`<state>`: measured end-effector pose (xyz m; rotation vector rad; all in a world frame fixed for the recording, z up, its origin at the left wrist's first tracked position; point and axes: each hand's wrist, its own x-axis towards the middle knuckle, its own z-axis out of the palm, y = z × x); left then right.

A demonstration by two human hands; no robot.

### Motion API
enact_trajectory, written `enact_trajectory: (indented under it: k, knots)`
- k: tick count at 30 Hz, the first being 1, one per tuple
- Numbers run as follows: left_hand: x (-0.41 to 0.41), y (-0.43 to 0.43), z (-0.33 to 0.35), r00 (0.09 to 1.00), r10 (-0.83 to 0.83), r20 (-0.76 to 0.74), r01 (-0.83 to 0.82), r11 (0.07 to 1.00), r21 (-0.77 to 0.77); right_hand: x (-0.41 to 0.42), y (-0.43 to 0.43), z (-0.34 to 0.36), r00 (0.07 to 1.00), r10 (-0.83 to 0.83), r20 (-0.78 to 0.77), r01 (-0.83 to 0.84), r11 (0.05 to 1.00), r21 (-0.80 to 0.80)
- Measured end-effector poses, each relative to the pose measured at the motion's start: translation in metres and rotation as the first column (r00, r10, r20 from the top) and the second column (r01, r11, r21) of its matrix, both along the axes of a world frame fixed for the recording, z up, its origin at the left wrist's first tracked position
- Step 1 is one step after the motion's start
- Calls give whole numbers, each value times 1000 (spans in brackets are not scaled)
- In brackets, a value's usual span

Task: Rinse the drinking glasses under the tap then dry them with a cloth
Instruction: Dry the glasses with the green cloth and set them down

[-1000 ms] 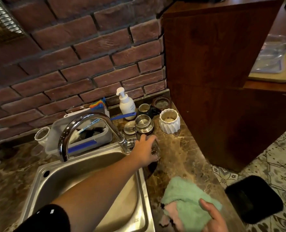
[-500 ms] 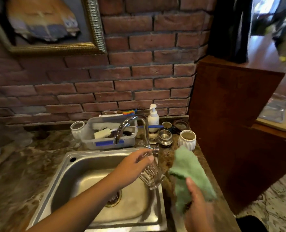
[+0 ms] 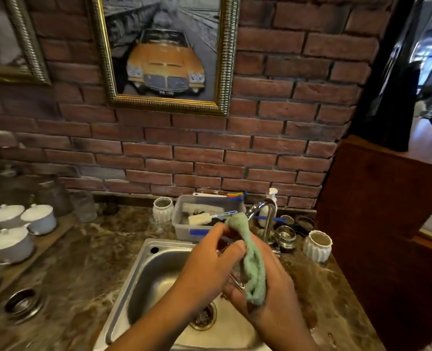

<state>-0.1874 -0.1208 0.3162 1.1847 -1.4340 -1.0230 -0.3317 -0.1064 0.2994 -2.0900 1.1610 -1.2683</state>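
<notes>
Low in the centre of the frame, above the sink [image 3: 144, 272], the two hands meet around a drinking glass [image 3: 232, 276] that is almost wholly hidden between them. The left hand [image 3: 209, 264] is curled closed on the glass from the left. The right hand [image 3: 273, 295] is cupped shut around a green cloth [image 3: 252, 269], pressing it against the glass from the right. The cloth's long axis runs up and down. Drying appears to be the step in hand.
</notes>
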Motion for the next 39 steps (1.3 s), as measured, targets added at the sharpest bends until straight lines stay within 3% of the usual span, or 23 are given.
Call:
enact_trajectory:
  k: [4, 8, 10, 13, 15, 17, 20, 22, 24, 26, 29, 32, 34, 35, 37, 39]
  knots:
    - [27, 18, 14, 997, -20, 71, 30, 990, -139, 20, 16, 19, 896, 119, 428, -278, 902, 330]
    - [47, 27, 21, 974, -110, 198, 158, 955, -251, 30, 28, 17, 589, 85, 804, -679, 592, 435]
    - [55, 28, 19, 947, -126, 297, 221, 923, -314, 31, 34, 14, 499, 57, 864, -776, 474, 417]
    - [64, 24, 13, 923, -161, 350, 270, 918, -290, 32, 31, 8, 536, 83, 840, -743, 519, 423]
    - [64, 22, 11, 926, -175, 334, 246, 952, -184, 34, 27, 9, 650, 82, 756, -622, 629, 467]
    - [59, 21, 9, 943, -145, 299, 169, 984, -57, 37, 24, 10, 840, 120, 529, -417, 766, 489]
    - [50, 13, 5, 959, -69, 275, 57, 997, 52, 39, 20, 4, 984, 68, 162, -113, 952, 283]
    - [48, 5, 2, 968, -94, 231, 63, 989, 134, 41, 17, -2, 993, -29, -116, 37, 997, 65]
    - [46, 2, 3, 980, -112, 167, 76, 974, 213, 41, 15, -9, 941, -66, -331, 67, 998, -9]
    - [44, 1, 0, 991, -63, 115, 40, 980, 193, 44, 14, -11, 909, -114, -401, 105, 994, -44]
    - [40, 12, 5, 993, 36, 110, -40, 998, 41, 46, 14, -4, 969, -94, -226, 95, 995, -9]
    - [40, 29, 20, 990, 13, 142, 11, 986, -166, 34, 17, 13, 997, 52, 57, -65, 962, 265]
    - [44, 34, 26, 983, -78, 168, 121, 958, -262, 25, 22, 22, 932, 215, 293, -328, 845, 421]
    - [46, 35, 27, 974, -124, 187, 175, 943, -282, 24, 26, 28, 856, 261, 446, -467, 759, 453]
    - [49, 35, 25, 952, -197, 232, 264, 915, -306, 20, 30, 25, 724, 205, 658, -622, 605, 496]
    - [52, 35, 20, 938, -233, 256, 309, 898, -313, 19, 35, 18, 670, 152, 726, -669, 546, 504]
